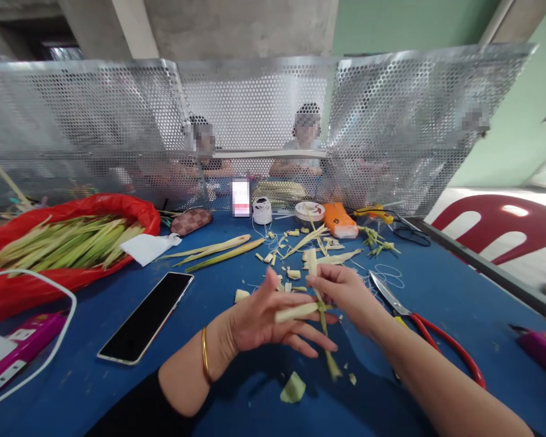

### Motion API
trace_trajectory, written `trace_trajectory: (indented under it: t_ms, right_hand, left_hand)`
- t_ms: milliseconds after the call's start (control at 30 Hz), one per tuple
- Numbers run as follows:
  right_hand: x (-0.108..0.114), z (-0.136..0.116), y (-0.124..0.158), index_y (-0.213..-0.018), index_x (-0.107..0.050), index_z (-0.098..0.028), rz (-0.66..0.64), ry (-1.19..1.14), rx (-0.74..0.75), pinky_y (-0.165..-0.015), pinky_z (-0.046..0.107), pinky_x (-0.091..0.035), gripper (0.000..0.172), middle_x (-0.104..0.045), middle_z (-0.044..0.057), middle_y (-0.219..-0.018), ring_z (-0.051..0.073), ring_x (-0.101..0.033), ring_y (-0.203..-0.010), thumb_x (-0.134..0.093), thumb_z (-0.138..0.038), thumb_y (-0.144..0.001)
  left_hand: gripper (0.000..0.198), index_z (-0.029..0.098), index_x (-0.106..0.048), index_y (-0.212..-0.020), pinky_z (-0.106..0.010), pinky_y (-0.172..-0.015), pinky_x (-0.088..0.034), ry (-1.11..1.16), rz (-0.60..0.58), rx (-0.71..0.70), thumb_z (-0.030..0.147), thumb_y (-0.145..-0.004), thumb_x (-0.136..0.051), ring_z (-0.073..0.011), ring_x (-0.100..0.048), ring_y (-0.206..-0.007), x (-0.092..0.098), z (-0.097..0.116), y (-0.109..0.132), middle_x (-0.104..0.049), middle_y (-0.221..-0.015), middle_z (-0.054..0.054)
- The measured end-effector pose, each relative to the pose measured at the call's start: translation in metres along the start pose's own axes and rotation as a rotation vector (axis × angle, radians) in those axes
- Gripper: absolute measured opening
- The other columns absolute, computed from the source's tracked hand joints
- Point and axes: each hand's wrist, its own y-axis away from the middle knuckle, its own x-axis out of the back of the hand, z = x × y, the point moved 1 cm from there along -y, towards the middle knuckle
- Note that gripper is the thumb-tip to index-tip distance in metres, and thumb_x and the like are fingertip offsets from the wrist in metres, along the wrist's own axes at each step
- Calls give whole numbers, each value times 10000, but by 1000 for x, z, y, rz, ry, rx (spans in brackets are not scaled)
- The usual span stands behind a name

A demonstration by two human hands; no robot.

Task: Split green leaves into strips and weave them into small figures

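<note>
My left hand (266,318), with a gold bangle on the wrist, has its fingers stretched out under a pale leaf strip (296,312) that lies across them. My right hand (343,292) pinches the same work where a thin green strip (326,340) crosses it and hangs down toward the blue table (209,388). Both hands hover just above the table, near its front.
A black phone (146,316) lies left of my hands. Red-handled scissors (425,331) lie to the right. A red bag of green leaves (59,246), loose leaf strips (218,249), cut scraps, a thread spool (262,211), tape (309,210) and an orange glue gun (340,220) lie farther back. Behind the perforated metal screen (391,127) sit other people.
</note>
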Motion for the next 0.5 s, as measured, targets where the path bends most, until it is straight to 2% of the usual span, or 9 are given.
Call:
trace_trajectory:
  t_ms: [67, 100, 167, 233, 267, 367, 433, 500]
  right_hand:
    - [-1, -1, 1, -526, -516, -190, -120, 32, 3, -446, 221, -276, 322, -437, -59, -467, 78, -357, -450, -691, -400, -698]
    - [-2, -1, 2, -547, -538, -189, -166, 36, 1, -443, 221, -276, 300, -448, -56, -474, 79, -357, -449, -683, -397, -708]
    - [-5, 1, 4, -588, -571, -186, -203, 35, -9, -438, 220, -271, 270, -462, -54, -483, 79, -355, -443, -667, -397, -726]
    - [-8, 5, 5, -618, -587, -183, -201, 33, -22, -445, 222, -285, 253, -486, -49, -498, 83, -376, -448, -655, -396, -736]
    - [-10, 7, 6, -625, -586, -182, -203, 32, -28, -452, 224, -301, 249, -502, -45, -511, 87, -396, -455, -653, -394, -738]
    - [-16, 12, 8, -629, -551, -192, -240, 35, -28, -463, 230, -334, 243, -524, -38, -545, 104, -448, -476, -630, -377, -765]
    - [-16, 11, 10, -629, -540, -201, -191, 128, 53, -468, 235, -335, 226, -517, -37, -554, 113, -459, -490, -602, -338, -797]
    - [-15, 7, 13, -644, -564, -204, -76, 323, 254, -518, 250, -355, 193, -540, -23, -586, 125, -482, -537, -570, -271, -826]
  left_hand:
    - [870, 91, -664, -1103, -350, -758, -513, 32, 13, 59, 821, -680, -451, -359, -632, -1050, 1, 1, 0, -620, -1206, -218]
    - [853, 83, -671, -1078, -336, -722, -520, 20, 29, 95, 810, -699, -437, -353, -647, -1020, 2, 1, 0, -634, -1179, -223]
    - [702, 101, -677, -1045, -290, -646, -522, -62, 91, 138, 712, -730, -534, -302, -689, -917, 2, -4, -3, -666, -1121, -205]
    - [497, 141, -670, -1028, -231, -559, -496, -199, 194, 132, 542, -735, -658, -217, -710, -758, 2, -12, -8, -700, -1049, -160]
    - [444, 154, -663, -1015, -212, -496, -466, -260, 245, 135, 487, -722, -690, -184, -698, -660, 1, -16, -11, -716, -999, -141]
    - [360, 138, -658, -883, -171, -346, -280, -397, 426, 125, 466, -734, -660, -97, -564, -404, -2, -26, -17, -728, -767, -91]
    - [345, 135, -645, -772, -177, -333, -221, -439, 510, 105, 479, -746, -626, -78, -495, -346, -3, -27, -19, -683, -615, -54]
    - [367, 143, -615, -658, -185, -340, -212, -439, 583, 74, 498, -750, -603, -74, -470, -339, -2, -25, -20, -626, -535, -26]
